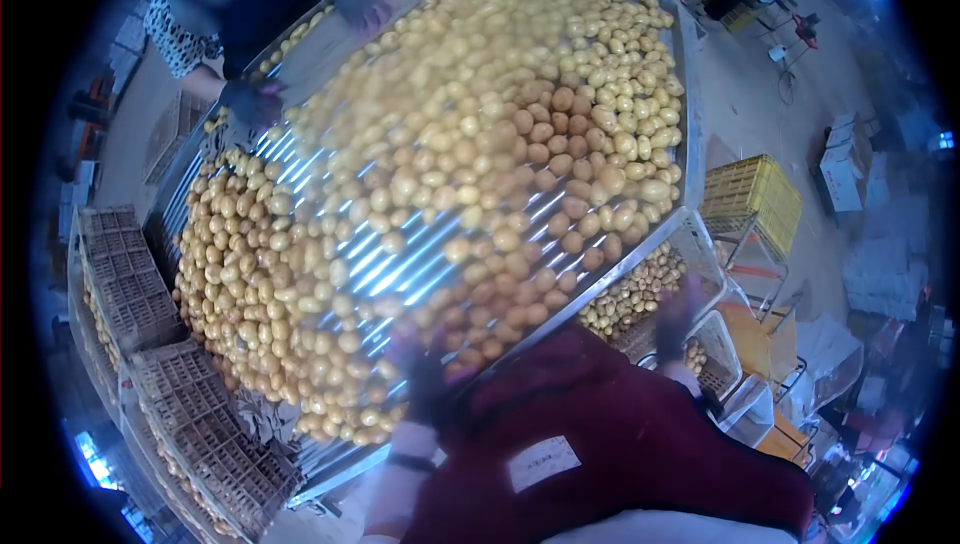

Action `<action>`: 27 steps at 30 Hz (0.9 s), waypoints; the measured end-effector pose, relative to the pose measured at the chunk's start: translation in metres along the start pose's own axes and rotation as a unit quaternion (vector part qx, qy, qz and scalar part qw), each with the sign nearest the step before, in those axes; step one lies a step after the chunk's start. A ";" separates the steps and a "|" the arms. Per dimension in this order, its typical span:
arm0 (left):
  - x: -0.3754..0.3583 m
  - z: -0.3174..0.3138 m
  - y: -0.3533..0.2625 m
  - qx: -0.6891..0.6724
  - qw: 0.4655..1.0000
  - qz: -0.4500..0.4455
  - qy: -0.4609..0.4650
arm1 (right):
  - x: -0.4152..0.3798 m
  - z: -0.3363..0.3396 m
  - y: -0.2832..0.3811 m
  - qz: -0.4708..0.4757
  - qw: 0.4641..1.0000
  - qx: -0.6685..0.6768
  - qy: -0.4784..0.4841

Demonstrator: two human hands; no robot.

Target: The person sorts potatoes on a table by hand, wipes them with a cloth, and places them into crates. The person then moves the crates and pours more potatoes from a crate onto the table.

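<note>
Round yellow-brown produce [240, 264], like potatoes or fruit, covers a metal roller table [380, 262]. My left hand [425, 369], in a dark glove, is at the table's near edge beside several of the pieces; its fingers are smeared by motion. Over to the right, my right hand [680, 312], also gloved and blurred, is above a crate [715, 339] with small pieces in and around it. Whether either hand holds anything cannot be made out.
Across the table at the upper left, a co-worker's gloved hands [362, 9] rest by a grey cloth [340, 49]. Brown crates [205, 424] line the left side. A yellow crate [755, 199] and a white box [845, 169] are on the right.
</note>
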State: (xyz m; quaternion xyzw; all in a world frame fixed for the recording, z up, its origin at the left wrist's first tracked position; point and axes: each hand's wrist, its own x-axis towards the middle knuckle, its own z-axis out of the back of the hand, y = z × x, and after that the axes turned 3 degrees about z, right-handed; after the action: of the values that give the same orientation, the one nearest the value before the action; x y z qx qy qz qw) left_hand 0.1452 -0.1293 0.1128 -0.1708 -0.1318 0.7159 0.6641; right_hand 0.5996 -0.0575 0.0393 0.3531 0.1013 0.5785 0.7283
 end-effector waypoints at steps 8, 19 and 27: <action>0.088 -0.021 0.027 0.127 0.986 0.025 -0.108 | 0.078 -0.132 0.215 0.482 0.812 0.010 0.329; 0.171 -0.027 0.041 0.091 0.974 0.068 -0.197 | 0.144 -0.145 0.210 0.425 0.877 -0.031 0.224; 0.122 -0.049 0.009 0.059 0.995 -0.041 -0.068 | 0.035 -0.125 0.235 0.437 0.730 0.166 0.498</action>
State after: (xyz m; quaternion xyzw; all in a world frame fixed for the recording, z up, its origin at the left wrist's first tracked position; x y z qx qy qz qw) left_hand 0.1506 -0.0103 0.0567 -0.0762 -0.1409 0.7044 0.6915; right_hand 0.3593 0.0436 0.1055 0.1349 0.3790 0.8996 0.1699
